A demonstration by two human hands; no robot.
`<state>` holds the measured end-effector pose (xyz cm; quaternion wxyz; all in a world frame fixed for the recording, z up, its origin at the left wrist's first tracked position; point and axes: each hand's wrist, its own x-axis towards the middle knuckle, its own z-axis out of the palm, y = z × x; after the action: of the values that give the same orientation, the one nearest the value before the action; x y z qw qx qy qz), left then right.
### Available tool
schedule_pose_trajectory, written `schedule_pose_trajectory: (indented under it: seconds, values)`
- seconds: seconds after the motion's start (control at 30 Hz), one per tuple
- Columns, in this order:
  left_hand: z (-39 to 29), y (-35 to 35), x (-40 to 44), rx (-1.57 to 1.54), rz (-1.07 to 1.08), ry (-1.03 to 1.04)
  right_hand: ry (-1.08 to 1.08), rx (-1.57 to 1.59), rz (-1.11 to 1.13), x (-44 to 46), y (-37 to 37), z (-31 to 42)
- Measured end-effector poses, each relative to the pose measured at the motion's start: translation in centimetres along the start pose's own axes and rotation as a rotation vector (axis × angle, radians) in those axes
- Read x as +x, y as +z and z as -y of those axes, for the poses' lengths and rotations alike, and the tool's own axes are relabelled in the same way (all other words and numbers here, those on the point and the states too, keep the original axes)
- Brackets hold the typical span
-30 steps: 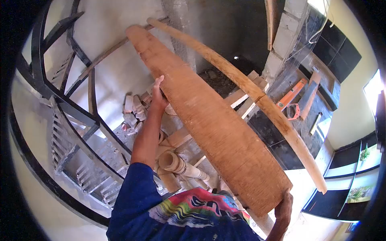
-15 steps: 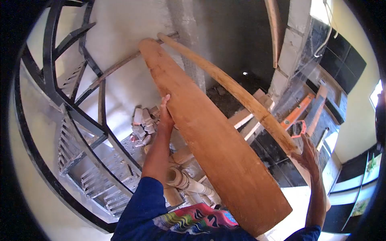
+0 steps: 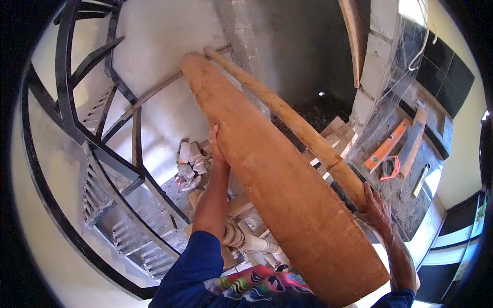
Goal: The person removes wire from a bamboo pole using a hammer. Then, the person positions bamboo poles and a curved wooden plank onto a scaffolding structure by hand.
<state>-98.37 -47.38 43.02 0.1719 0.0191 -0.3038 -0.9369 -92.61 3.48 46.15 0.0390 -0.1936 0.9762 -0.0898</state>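
In the head view a long, wide brown wooden plank (image 3: 287, 190) slants from the far middle down toward my body. My left hand (image 3: 217, 143) grips its left edge, with some fingers hidden underneath. Alongside its right edge runs a narrower wooden beam (image 3: 287, 110), and the far ends of both lie near a thin wooden bar (image 3: 159, 90) at the wall. The near end of the beam is in my right hand (image 3: 377, 208), fingers closed around it. Only a narrow gap separates beam and plank at my end.
On the dark counter (image 3: 405, 205) at right lie an orange spirit level (image 3: 387, 146), a handsaw (image 3: 413, 138) and a small tool (image 3: 421, 180). Black metal railing (image 3: 108, 149) curves along the left. Broken blocks (image 3: 192, 159) are heaped below, near a pale turned column (image 3: 251, 241).
My right hand has brought the beam's near end left, closer to the plank. My left hand keeps its hold on the plank's edge. The view has shifted slightly.
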Motion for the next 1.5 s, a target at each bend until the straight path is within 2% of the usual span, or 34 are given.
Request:
schedule_pose_trajectory:
  seconds: [0.17, 0.23, 0.33, 0.57, 0.6, 0.67, 0.7, 0.73, 0.83, 1.0, 1.07, 1.1, 1.17, 1.3, 1.37, 1.5]
  values:
    - [1.3, 0.7, 0.2, 0.024, 0.014, 0.058, -0.069, -0.001, -0.047, -1.5, 1.1, 0.3]
    - [2.1, -0.7, 1.3, 0.067, 0.016, 0.117, -0.08, 0.003, 0.04, -1.8, 1.8, -0.2]
    - [2.1, -0.6, 1.1, -0.016, -0.04, 0.008, -0.11, 0.068, 0.036, -2.4, 0.9, 0.1]
    - [2.5, -0.6, 2.1, 0.043, -0.029, 0.077, -0.221, 0.175, 0.044, -2.5, -0.2, -0.9]
    - [2.3, 0.5, 1.7, 0.02, -0.022, 0.009, -0.226, 0.179, 0.049, -2.5, -0.3, -1.2]
    - [2.3, 0.6, 2.0, -0.002, -0.026, -0.053, -0.183, 0.387, 0.146, -2.4, -0.3, -1.8]
    - [2.4, -0.2, 2.7, 0.067, -0.042, -0.006, -0.189, 0.389, 0.154, -2.2, -0.3, -1.9]
    - [2.6, -0.6, 3.2, 0.134, -0.058, 0.039, -0.184, 0.554, 0.16, -2.0, -0.6, -1.9]
    - [2.5, 2.8, 2.6, 0.228, -0.088, -0.033, -0.147, 0.822, 0.21, -1.4, -1.7, -1.4]
    - [3.0, 0.3, 4.0, 0.182, -0.063, -0.013, 0.018, 1.257, 0.34, -1.2, -2.3, -1.6]
    - [2.9, 0.4, 4.1, 0.149, -0.036, -0.039, -0.052, 1.057, 0.461, -0.5, -0.3, -4.9]
    - [2.9, 0.5, 4.2, 0.207, -0.051, -0.049, -0.046, 1.055, 0.457, -0.5, -0.4, -5.3]
    - [3.0, 1.0, 4.0, 0.265, -0.069, -0.071, 0.024, 1.325, 0.557, -0.5, -1.2, -5.3]
    - [2.9, 2.3, 3.8, 0.26, -0.093, -0.098, -0.019, 1.409, 0.663, 0.5, -2.2, -5.2]
    - [2.7, 2.0, 3.6, 0.258, -0.105, -0.099, -0.1, 1.283, 0.733, 1.1, -4.0, -4.7]
    - [3.0, 2.4, 3.7, 0.273, -0.116, -0.063, -0.137, 1.29, 0.625, 3.5, -4.0, -2.6]
